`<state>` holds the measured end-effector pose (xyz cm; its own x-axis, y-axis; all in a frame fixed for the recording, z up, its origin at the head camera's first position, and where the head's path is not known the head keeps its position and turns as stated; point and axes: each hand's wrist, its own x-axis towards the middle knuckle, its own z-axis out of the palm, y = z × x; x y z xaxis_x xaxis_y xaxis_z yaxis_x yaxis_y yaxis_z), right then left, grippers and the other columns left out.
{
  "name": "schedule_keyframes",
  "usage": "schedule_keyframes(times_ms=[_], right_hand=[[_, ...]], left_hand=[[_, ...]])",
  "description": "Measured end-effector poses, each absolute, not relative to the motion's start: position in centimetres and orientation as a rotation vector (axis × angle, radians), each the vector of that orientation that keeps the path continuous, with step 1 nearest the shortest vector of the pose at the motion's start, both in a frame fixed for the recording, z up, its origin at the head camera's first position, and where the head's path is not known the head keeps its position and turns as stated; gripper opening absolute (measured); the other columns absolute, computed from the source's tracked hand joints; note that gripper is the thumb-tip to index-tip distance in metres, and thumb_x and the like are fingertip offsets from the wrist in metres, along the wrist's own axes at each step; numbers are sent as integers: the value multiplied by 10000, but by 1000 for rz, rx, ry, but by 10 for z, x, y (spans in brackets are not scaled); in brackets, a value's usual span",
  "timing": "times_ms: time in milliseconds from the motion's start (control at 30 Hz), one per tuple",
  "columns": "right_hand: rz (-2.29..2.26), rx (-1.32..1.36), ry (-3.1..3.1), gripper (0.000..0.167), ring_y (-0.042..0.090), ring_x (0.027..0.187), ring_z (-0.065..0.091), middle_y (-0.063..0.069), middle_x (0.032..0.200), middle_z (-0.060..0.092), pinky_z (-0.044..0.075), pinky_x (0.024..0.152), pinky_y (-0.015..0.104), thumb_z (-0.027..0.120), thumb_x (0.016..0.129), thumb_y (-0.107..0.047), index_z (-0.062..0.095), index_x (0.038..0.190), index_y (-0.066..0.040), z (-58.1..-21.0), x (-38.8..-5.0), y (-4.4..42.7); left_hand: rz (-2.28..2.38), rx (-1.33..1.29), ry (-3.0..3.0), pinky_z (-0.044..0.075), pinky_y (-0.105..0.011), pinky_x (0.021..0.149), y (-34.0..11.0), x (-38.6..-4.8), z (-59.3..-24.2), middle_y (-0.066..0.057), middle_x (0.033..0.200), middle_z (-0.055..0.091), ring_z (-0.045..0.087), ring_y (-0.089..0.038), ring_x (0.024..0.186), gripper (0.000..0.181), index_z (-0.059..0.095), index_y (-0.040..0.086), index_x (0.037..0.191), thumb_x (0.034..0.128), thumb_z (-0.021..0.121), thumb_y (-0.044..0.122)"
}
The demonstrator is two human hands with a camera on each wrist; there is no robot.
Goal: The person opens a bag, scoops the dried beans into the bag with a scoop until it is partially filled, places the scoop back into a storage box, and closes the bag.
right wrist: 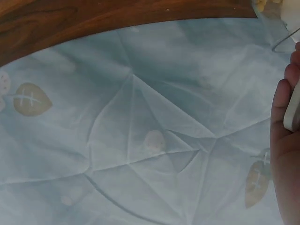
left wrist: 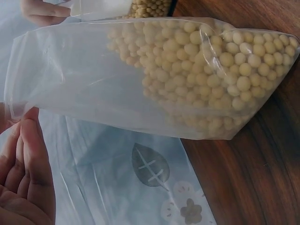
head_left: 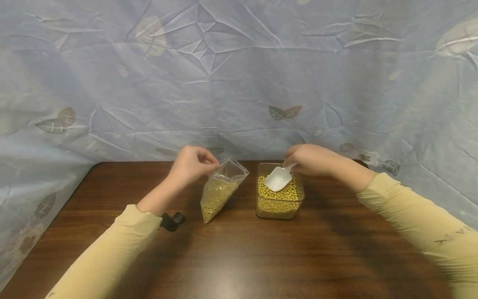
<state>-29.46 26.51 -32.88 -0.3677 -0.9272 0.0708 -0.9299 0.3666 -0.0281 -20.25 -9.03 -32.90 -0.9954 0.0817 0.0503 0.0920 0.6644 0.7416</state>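
Note:
My left hand (head_left: pixel 195 164) pinches the top edge of a clear zip bag (head_left: pixel 220 193) between thumb and fingertips. Round yellow beans, like soybeans, fill the lower part of the bag (left wrist: pixel 201 70), whose bottom corner is at the tabletop. To its right stands a clear square container (head_left: pixel 278 214) holding more yellow beans (head_left: pixel 276 203). My right hand (head_left: pixel 308 160) grips the handle of a white scoop (head_left: pixel 278 179) above the container's beans. In the right wrist view only the edge of that hand (right wrist: pixel 286 140) and the handle end (right wrist: pixel 293 110) show.
Brown wooden table (head_left: pixel 239 257) lies under everything. A pale blue leaf-print cloth (head_left: pixel 239 91) hangs behind it and at both sides. A black curved strap piece (head_left: pixel 172 221) sits by the left wrist.

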Motion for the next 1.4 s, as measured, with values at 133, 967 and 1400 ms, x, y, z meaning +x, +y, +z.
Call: schedule_keyframes(times_ms=[133, 967, 1400], right_hand=[[78, 1776, -2572, 222, 209, 847, 695, 41, 881, 697, 616, 780, 368, 850, 793, 38, 829, 989, -64, -333, -294, 261], [210, 1838, -2782, 96, 115, 818, 653, -23, 878, 697, 588, 796, 372, 840, 862, -79, 784, 939, -90, -366, -288, 249], [153, 1819, -2806, 70, 76, 804, 643, -43, 890, 716, 590, 784, 328, 836, 891, -163, 774, 913, -140, -372, -284, 249]], left_hand=[[-1295, -148, -2852, 565, -262, 732, -89, -203, -329, -101, 894, 823, 749, -153, 749, 104, 823, 67, 958, 917, 808, 161], [-1396, -158, -2826, 576, -259, 724, -84, -204, -332, -96, 871, 812, 725, -107, 702, 107, 821, 58, 960, 914, 800, 152], [-1399, -182, -2808, 568, -258, 717, -84, -204, -333, -99, 856, 815, 721, -102, 698, 93, 822, 57, 944, 911, 803, 142]])
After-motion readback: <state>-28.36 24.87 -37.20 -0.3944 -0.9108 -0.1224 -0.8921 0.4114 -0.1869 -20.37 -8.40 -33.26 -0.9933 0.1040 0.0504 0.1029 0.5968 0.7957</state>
